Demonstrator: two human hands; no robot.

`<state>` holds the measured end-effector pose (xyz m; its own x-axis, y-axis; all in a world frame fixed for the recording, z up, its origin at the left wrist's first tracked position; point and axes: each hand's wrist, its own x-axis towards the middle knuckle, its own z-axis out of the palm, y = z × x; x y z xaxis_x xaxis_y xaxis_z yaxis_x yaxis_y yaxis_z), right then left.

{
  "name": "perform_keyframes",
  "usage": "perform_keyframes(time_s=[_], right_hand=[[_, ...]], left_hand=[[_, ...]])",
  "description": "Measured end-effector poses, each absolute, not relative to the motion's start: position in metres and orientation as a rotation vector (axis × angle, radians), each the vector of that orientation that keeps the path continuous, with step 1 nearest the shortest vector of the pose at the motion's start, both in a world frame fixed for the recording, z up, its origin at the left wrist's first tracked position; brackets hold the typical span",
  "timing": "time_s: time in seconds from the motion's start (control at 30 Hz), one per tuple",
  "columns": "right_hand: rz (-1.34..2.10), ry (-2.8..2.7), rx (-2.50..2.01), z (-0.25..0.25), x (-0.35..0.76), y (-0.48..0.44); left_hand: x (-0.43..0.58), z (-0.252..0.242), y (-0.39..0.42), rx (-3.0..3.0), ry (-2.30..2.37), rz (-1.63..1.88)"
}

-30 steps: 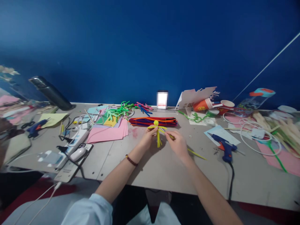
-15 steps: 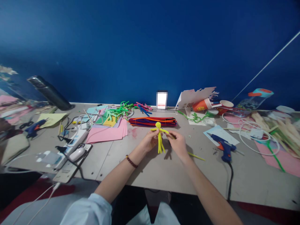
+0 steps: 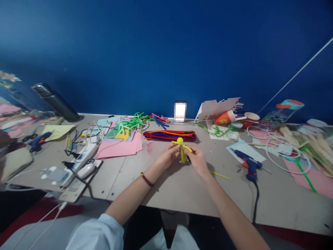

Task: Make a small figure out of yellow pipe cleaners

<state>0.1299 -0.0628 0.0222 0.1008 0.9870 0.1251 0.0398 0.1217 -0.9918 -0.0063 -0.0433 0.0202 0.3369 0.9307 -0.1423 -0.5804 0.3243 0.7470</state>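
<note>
A small yellow pipe-cleaner figure, with a round head, arms and legs, is held up between both hands over the table. My left hand pinches it at the body and the arm on the left. My right hand has its fingers closed on the arm on the right. A loose yellow pipe cleaner lies on the table beside my right wrist. Just behind the figure is a long bundle of red, orange and purple pipe cleaners.
A blue glue gun lies on the right on pale blue paper. To the left are pink sheets, a power strip and a phone with a mouse on it. Green pipe-cleaner pieces and paper cups line the back.
The yellow figure has shifted slightly right and turned, its legs now closer together and its right-hand arm bent downward. Both hands remain on it.
</note>
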Motion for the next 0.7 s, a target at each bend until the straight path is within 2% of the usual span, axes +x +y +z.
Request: perform_keyframes(time_s=[0.43, 0.7], right_hand=[[0.874, -1.21, -1.26, 0.017, 0.128, -0.063], [1.131, -1.105, -1.206, 0.007, 0.126, -0.058]], left_hand=[[0.001, 0.017, -0.047, 0.741, 0.74, 1.077], [0.003, 0.026, -0.051, 0.814, 0.849, 1.187]])
